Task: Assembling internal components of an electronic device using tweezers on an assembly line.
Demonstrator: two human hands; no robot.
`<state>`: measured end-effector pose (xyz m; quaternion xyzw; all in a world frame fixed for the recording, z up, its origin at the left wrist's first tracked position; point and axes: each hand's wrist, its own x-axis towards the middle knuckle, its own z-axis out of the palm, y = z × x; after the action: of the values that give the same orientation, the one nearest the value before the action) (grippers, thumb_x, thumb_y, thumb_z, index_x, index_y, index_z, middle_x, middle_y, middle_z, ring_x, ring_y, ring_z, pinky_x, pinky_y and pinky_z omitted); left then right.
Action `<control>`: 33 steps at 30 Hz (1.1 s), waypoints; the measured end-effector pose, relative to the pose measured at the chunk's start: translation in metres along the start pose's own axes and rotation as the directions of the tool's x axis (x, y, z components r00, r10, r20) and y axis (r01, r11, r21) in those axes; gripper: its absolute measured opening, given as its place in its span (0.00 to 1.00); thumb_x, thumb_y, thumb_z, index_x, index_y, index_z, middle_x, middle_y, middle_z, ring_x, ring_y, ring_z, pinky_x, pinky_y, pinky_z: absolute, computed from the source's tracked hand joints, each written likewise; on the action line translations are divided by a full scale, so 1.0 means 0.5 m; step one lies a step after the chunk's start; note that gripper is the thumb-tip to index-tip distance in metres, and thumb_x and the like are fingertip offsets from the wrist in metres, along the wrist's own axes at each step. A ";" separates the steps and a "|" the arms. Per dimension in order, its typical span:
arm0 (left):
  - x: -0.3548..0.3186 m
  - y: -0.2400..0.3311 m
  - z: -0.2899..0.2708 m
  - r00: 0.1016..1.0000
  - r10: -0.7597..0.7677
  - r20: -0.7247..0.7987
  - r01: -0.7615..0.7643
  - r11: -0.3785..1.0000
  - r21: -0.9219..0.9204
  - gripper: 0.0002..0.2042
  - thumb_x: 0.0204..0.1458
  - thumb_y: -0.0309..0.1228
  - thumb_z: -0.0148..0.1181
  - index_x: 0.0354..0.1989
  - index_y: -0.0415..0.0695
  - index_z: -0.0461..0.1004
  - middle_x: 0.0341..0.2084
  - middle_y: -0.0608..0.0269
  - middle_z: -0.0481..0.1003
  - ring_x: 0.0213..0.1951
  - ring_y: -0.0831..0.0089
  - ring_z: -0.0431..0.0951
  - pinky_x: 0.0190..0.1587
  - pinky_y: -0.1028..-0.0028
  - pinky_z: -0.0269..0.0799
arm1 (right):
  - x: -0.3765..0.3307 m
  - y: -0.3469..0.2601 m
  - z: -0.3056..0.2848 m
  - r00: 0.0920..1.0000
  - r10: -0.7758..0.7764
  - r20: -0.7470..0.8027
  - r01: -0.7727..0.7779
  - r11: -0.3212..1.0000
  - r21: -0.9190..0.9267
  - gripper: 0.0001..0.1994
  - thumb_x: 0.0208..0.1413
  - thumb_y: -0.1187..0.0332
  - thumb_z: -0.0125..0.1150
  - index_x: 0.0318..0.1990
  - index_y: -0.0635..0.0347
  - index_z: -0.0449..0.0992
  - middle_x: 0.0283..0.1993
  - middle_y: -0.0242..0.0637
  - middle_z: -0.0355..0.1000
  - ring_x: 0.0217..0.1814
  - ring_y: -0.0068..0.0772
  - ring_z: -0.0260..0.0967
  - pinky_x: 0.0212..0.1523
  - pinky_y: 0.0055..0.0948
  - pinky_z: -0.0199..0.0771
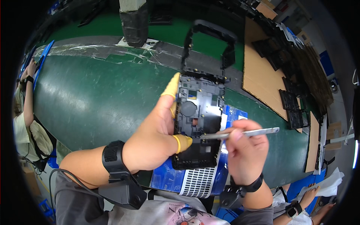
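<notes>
A long black plastic housing (pixel 200 112) with an open frame at its far end is tilted up in front of me. Its inner side, with ribs, a round disc and small brass-coloured inserts, faces up. My left hand (pixel 152 138), wearing yellow finger cots, grips it from the left, thumb on its near part. In my right hand (pixel 245 157), silver metal tweezers (pixel 258 132) are pinched between thumb and fingers. Their tip touches or hovers just above the housing near my left thumb; I cannot tell which. Under the housing lies a white sheet of small black stickers (pixel 198 183).
A blue taped board (pixel 167 176) lies at the near edge of the green table (pixel 101 93). On the right, cardboard (pixel 262 75) bears several black plastic parts (pixel 290 99). A wrapped post (pixel 134 26) stands at the back. Other people's arms show at far left and lower right.
</notes>
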<state>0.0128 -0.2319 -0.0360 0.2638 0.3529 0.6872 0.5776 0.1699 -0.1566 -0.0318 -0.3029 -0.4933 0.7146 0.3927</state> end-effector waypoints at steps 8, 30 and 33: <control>0.020 0.059 -0.035 0.969 0.154 -0.193 -0.150 0.988 0.038 0.29 0.47 0.29 0.47 0.59 0.47 0.43 0.48 0.61 0.61 0.45 0.72 0.66 0.46 0.72 0.65 | 0.063 0.037 -0.024 0.984 -0.090 -0.153 0.059 0.979 -0.193 0.07 0.43 0.78 0.56 0.33 0.66 0.70 0.22 0.36 0.69 0.17 0.13 0.60 0.16 0.11 0.55; 0.020 0.032 -0.021 0.972 0.076 -0.221 -0.098 0.991 -0.090 0.22 0.54 0.34 0.40 0.57 0.46 0.48 0.48 0.62 0.62 0.48 0.71 0.65 0.49 0.70 0.62 | 0.083 0.057 -0.022 0.986 -0.070 -0.154 0.041 0.982 -0.184 0.07 0.45 0.77 0.55 0.34 0.68 0.69 0.22 0.37 0.70 0.18 0.14 0.61 0.17 0.11 0.56; 0.021 0.023 -0.016 0.973 0.066 -0.223 -0.105 0.980 -0.169 0.21 0.53 0.27 0.41 0.56 0.46 0.50 0.45 0.62 0.64 0.44 0.74 0.67 0.44 0.72 0.67 | 0.085 0.057 -0.024 0.985 -0.057 -0.161 0.031 0.987 -0.156 0.08 0.45 0.77 0.55 0.34 0.68 0.69 0.22 0.36 0.69 0.18 0.15 0.61 0.17 0.11 0.56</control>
<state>-0.0026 -0.2238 -0.0323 0.1493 0.3384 0.7652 0.5269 0.1508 -0.1204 -0.0646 -0.3793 -0.5192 0.6382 0.4235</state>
